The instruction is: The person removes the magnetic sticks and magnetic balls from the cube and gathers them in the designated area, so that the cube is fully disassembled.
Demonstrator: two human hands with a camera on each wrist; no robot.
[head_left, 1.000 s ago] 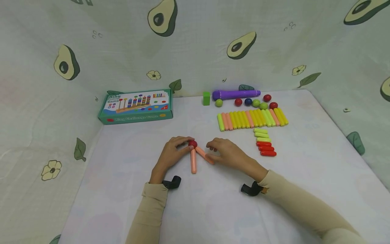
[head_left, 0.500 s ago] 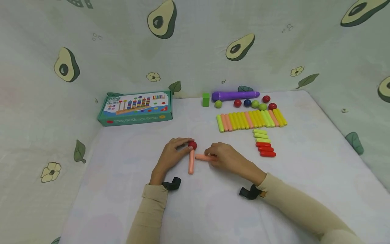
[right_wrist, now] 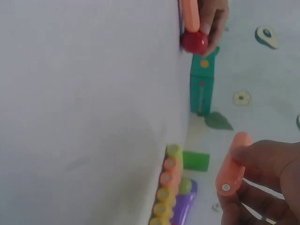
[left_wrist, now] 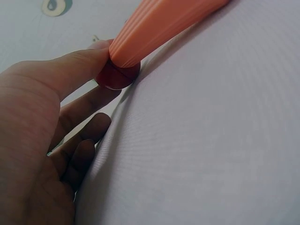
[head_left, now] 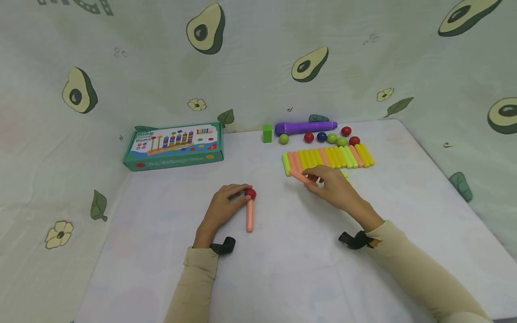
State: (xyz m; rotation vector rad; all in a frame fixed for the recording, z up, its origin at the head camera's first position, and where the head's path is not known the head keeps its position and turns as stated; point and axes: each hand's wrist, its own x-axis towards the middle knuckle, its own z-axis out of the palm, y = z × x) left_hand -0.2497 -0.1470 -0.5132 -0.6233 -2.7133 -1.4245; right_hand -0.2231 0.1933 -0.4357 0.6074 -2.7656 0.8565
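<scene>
Thumb and fingers of my left hand [head_left: 225,204] pinch a red ball [head_left: 250,194] on the white tabletop. A peach-coloured stick [head_left: 250,216] lies with its far end against that ball, pointing toward me. My right hand [head_left: 333,186] pinches a second peach stick [head_left: 302,177], lifted off the table just in front of the row of sticks. The right wrist view shows a small round metallic spot on the end of this held stick [right_wrist: 232,165]. Behind it runs a row of yellow, peach and lime sticks [head_left: 313,158]. Short sticks beside the row are mostly hidden by my right hand.
At the back left stands a green game box [head_left: 173,146]. A green block [head_left: 267,133], a purple tube-shaped piece [head_left: 305,128] and several balls, including a blue ball [head_left: 321,137], lie along the back edge. A patterned cloth [head_left: 250,67] hangs behind the table.
My right hand has taken up the second peach stick from beside the ball and carried it right and away from me, toward the row. The left hand stays at the red ball.
</scene>
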